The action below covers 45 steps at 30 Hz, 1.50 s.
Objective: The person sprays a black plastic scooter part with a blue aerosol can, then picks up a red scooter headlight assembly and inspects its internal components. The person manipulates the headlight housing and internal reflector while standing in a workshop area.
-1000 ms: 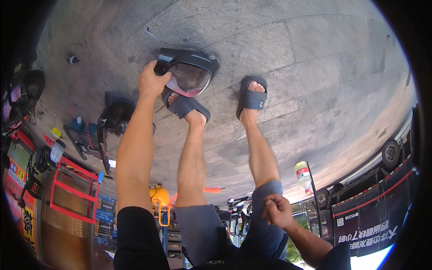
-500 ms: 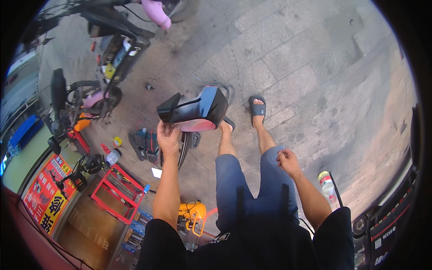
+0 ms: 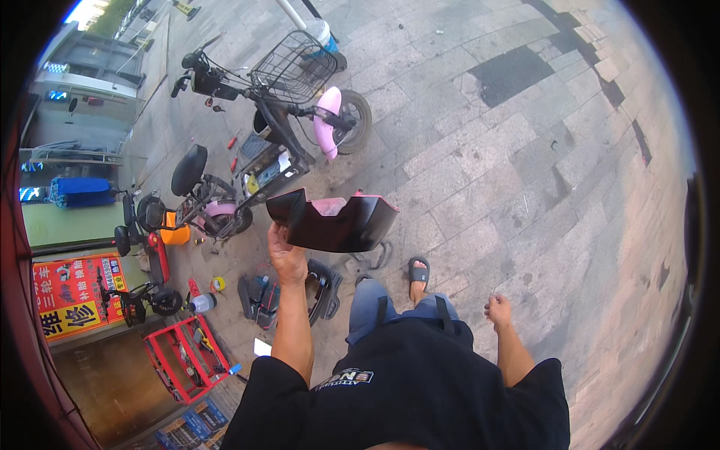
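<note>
- View's just swung up on my feed, so the scooter shows beyond the black panel; I've got both in sight together now.
- My left hand is pinching the panel's lower left edge, most of it sticking out rightward.
- Right hand is curled, well apart; can't tell if it's fully closed.

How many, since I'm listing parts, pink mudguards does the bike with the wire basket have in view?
2: the front mudguard, by the front wheel, and the rear mudguard, by the rear wheel, partly covered. The left hand holds a separate dark panel.
</note>
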Available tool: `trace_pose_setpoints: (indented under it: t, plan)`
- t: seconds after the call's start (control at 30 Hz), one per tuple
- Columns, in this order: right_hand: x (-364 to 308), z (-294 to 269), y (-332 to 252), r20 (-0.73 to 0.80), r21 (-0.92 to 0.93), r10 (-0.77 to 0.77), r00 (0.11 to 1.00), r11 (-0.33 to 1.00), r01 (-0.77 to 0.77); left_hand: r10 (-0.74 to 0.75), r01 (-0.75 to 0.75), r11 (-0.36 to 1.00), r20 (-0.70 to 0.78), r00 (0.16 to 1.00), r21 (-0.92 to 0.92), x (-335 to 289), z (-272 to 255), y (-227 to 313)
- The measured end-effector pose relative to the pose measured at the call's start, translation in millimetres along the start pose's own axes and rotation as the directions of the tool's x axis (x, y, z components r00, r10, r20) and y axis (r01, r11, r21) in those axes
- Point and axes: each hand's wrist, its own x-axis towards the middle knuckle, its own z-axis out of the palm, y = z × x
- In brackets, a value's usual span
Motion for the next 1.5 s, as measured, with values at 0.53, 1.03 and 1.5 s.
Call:
trace_pose_setpoints:
  t: [0.53, 1.03, 1.5]
  plan:
    - [-18.3, -35.8, -9.2, -0.047, 0.14, -0.04, 0.998, 0.989, 0.046, -0.422, 0.457, 0.567, 0.235, 0.876, -0.685, 38.0, 9.9, -82.0]
    - [-4.4, -27.6, -130.7, -0.054, 0.043, -0.045, 0.998, 0.998, 0.048, -0.653, 0.35, -0.073, 0.31, 0.691, -0.934, 114.4, 78.0, -100.9]
    - [33.4, -18.2, -299.0, -0.067, -0.021, -0.097, 0.993, 0.995, 0.096, -0.497, 0.33, -0.271, 0.425, 0.757, -0.904, 230.7, 110.7, -144.3]
